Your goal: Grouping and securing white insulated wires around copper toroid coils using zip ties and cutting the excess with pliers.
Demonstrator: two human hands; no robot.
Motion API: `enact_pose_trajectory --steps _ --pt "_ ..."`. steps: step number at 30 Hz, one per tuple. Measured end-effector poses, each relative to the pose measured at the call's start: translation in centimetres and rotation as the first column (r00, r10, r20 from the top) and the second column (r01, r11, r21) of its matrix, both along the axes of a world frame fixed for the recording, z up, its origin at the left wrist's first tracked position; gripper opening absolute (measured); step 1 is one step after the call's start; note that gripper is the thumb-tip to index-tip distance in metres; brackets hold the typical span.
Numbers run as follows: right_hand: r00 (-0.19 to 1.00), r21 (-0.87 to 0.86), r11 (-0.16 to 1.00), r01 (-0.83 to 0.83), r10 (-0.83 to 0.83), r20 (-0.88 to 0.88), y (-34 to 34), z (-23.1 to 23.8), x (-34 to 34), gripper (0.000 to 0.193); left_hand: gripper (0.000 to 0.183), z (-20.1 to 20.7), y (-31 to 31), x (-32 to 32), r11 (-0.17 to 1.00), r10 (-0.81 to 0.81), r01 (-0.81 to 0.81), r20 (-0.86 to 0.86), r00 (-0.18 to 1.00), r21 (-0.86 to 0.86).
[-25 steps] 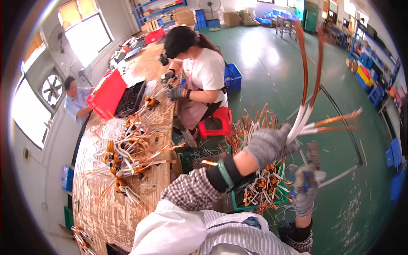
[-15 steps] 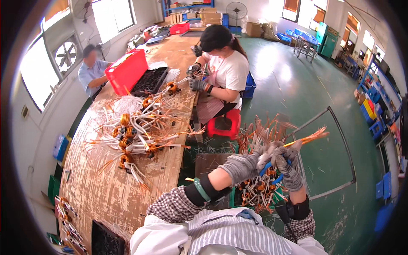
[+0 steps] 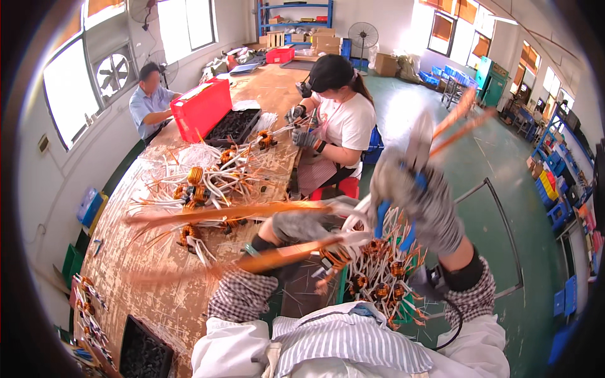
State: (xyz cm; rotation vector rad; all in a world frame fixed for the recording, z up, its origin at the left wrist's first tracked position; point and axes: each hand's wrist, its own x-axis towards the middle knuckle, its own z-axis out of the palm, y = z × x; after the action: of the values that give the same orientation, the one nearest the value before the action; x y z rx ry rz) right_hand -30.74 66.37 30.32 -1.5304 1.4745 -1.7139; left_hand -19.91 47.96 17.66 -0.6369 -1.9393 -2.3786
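My right hand [image 3: 419, 201], in a grey glove, grips blue-handled pliers [image 3: 419, 142], jaws pointing up. Orange copper strands [image 3: 460, 123] stick out beside the jaws; whether this hand holds them too is unclear. My left hand [image 3: 299, 227], gloved as well and blurred, is closed around a white-cabled copper coil [image 3: 335, 257]. Long bare copper ends [image 3: 246, 214] fan out leftward from it over the table. Both hands are over a green crate [image 3: 342, 286] heaped with copper ring coils [image 3: 381, 291] on white leads. Its far part is hidden behind my hands.
More coils [image 3: 198, 195] lie tangled on the worn wooden table [image 3: 157, 277] at left. Black trays [image 3: 145, 349] and a red crate [image 3: 201, 110] stand there. A co-worker [image 3: 343, 113] sits across, another person [image 3: 151, 104] farther back. A metal frame [image 3: 504, 220] lies on the floor.
My hands have come apart. The right one has risen with the pliers; the left has swung left with the coil, its copper ends now reaching over the table.
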Motion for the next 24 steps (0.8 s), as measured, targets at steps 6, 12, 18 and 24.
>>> enact_pose_trajectory --steps 6,12,18,24 --pt "0.984 -0.205 0.979 0.0 0.037 0.176 -3.4 4.5 -5.5 0.022 0.091 -3.8 1.6 -3.5 0.981 -0.111 0.077 0.188 0.976 0.18" --pt "0.836 -0.267 0.963 0.021 0.13 0.534 -2.8 -0.8 -15.7 0.02 0.087 -9.0 5.7 -5.9 0.842 -0.085 -0.097 0.31 0.947 0.53" --pt "0.641 -0.395 0.901 -0.182 0.413 0.647 -1.4 -4.1 -18.9 0.021 0.091 -6.3 7.3 -5.7 0.9 -0.056 -0.117 0.378 0.924 0.42" --pt "0.427 -0.528 0.81 -0.253 0.584 0.691 -0.5 -5.7 -19.6 0.024 0.087 -4.1 5.7 -7.2 0.973 -0.163 0.082 0.386 0.908 0.217"
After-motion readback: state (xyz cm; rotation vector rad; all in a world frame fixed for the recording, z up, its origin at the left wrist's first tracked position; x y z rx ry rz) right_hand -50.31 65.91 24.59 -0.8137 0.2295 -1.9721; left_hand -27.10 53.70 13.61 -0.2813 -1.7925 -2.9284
